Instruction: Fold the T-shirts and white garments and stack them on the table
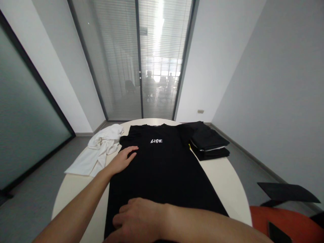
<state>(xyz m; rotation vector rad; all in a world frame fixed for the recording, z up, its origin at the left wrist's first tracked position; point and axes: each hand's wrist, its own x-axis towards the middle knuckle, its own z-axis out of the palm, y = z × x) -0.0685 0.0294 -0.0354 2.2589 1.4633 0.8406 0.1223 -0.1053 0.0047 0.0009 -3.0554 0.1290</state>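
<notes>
A black T-shirt (162, 172) lies spread out on the table, its collar toward the far edge and a small white print on the chest. My left hand (124, 158) rests flat near the shirt's left side, just below the sleeve, fingers stretched out. Across the lower part of the shirt reaches my right hand (140, 217), its fingers bent down and closed on the black cloth; the fingertips are partly hidden. To the left of my left hand is a crumpled white garment (103, 145).
A stack of folded dark clothes (209, 140) sits at the right of the round pale table (233, 189), against the shirt's right sleeve. An orange chair (275, 219) with a dark object on its seat stands at lower right. Behind the table is a glass partition with blinds (121, 67).
</notes>
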